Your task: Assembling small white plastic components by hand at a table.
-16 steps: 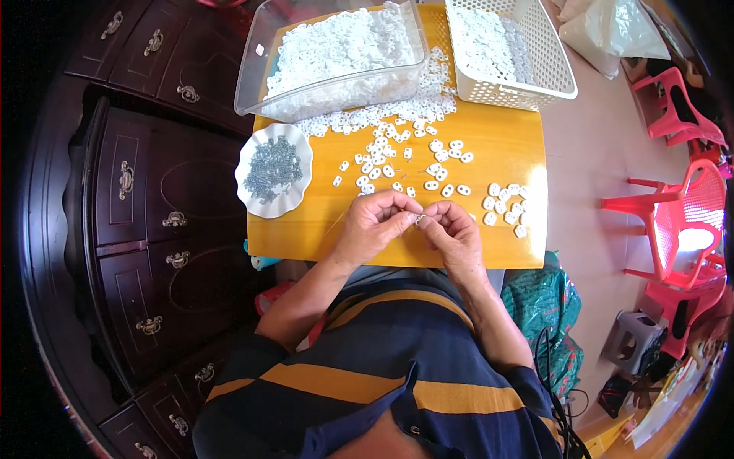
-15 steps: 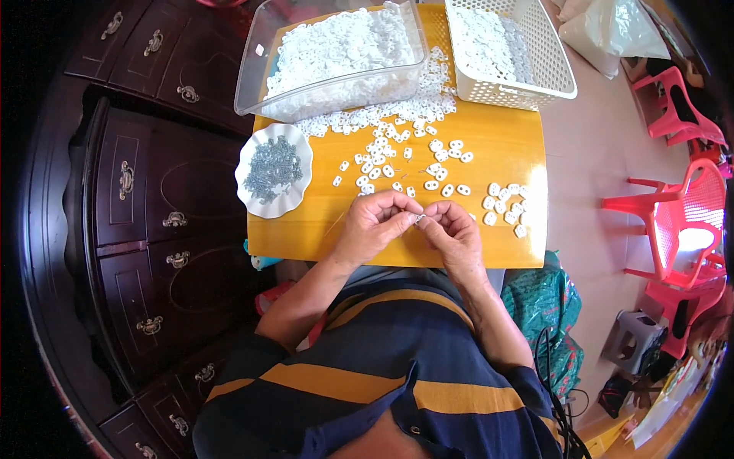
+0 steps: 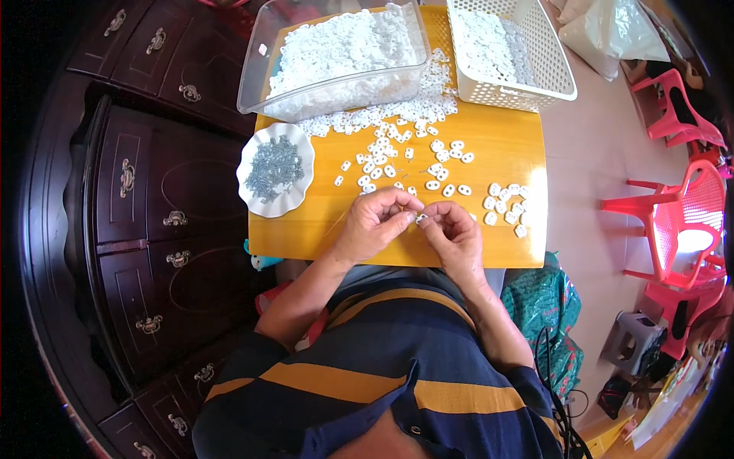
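My left hand [image 3: 376,223] and my right hand [image 3: 456,239] meet fingertip to fingertip above the front of the wooden table. Between thumb and finger, the right one pinches a small white two-holed plastic piece [image 3: 420,219]. The left thumb and forefinger are closed against its left side; whatever they grip is too small and covered to make out. Just beyond my fingers lie loose white two-holed pieces [image 3: 432,185] and a few thin metal pins or screws. A separate group of white pieces [image 3: 511,219] sits at the right.
A scalloped white dish [image 3: 243,173] of small grey metal parts stands at the table's left. At the back are a clear bin [image 3: 252,92] heaped with white pieces and a perforated white basket [image 3: 562,86]. Dark drawers [image 3: 122,183] flank the left; red chairs [image 3: 665,218] stand right.
The white piece shows slightly more between my fingertips. Both hands stay in nearly the same place, and the table's contents look unchanged.
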A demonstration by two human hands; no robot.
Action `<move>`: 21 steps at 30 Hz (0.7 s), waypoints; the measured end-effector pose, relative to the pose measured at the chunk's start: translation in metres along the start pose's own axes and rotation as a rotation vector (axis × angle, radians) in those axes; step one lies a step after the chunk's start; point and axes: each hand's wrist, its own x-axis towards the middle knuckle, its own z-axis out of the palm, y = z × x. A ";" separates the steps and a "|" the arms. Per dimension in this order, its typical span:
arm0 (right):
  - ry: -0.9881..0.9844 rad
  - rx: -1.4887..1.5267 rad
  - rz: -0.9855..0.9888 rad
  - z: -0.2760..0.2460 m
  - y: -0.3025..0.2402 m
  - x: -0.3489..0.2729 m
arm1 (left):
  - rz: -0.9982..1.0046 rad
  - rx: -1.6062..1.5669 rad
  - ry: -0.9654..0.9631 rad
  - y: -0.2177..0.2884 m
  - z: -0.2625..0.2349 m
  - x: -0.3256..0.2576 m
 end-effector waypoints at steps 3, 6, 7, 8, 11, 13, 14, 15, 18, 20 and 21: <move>0.018 -0.062 -0.027 0.001 0.001 0.000 | -0.008 0.015 -0.009 0.001 -0.002 0.000; 0.029 -0.107 -0.052 0.001 0.002 -0.001 | -0.011 0.024 -0.012 0.002 -0.001 0.000; 0.029 -0.115 -0.058 0.001 0.002 0.000 | -0.007 0.027 -0.005 0.001 -0.001 0.000; 0.027 -0.116 -0.058 0.002 0.002 -0.001 | -0.006 0.026 -0.003 0.002 -0.001 0.000; 0.035 -0.108 -0.049 0.004 0.000 -0.001 | -0.019 0.007 0.005 0.003 -0.001 -0.001; 0.050 -0.106 -0.051 0.004 0.001 -0.001 | -0.022 0.016 0.015 0.000 -0.002 0.000; 0.049 -0.106 -0.051 0.004 0.001 -0.001 | -0.022 0.015 0.016 0.000 -0.002 0.000; 0.051 -0.104 -0.051 0.004 0.001 -0.001 | -0.019 0.017 0.021 0.000 -0.002 0.000; 0.045 -0.113 -0.048 0.004 0.001 -0.001 | -0.019 0.012 0.013 -0.002 -0.003 -0.001; 0.040 -0.125 -0.046 0.004 0.001 -0.001 | -0.022 0.004 -0.001 -0.003 -0.003 -0.001; 0.040 -0.122 -0.043 0.004 0.001 -0.001 | -0.023 0.001 -0.003 -0.003 -0.003 -0.001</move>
